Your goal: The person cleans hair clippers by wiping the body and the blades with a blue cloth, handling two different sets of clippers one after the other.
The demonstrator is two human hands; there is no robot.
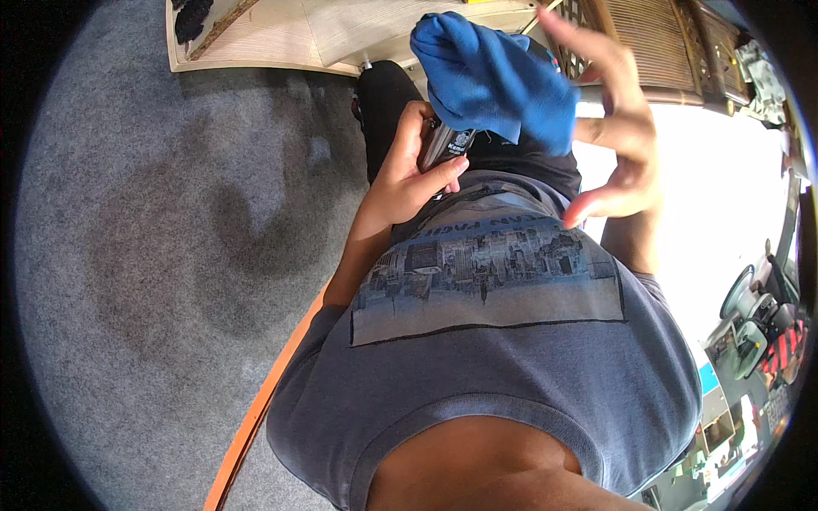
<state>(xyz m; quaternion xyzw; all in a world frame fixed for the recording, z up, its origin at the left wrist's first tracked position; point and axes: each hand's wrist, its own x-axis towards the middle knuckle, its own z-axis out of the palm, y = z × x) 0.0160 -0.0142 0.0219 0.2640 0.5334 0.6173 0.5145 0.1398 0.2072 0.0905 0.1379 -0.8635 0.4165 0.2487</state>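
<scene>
A black Kemei hair clipper point(447, 145) is gripped in my left hand point(409, 163), with the thumb across its body. A blue cloth point(492, 76) covers the clipper's upper end, so that end is hidden. To the right, my right hand point(617, 128) has its fingers spread wide. One of its fingers meets the cloth's blurred right edge; I cannot tell whether it lies behind the cloth or only touches it. Both hands are in front of my grey printed T-shirt point(492, 364), above my dark trousers point(390, 96).
Grey carpet point(147, 211) spreads along the left, crossed by an orange strip point(268, 389). Ahead stands a pale wooden cabinet point(268, 32) with a branch point(220, 29) on it. Brown slatted furniture point(652, 45) is at upper right, beside a brightly lit white surface point(709, 191). Assorted items point(754, 338) sit at far right.
</scene>
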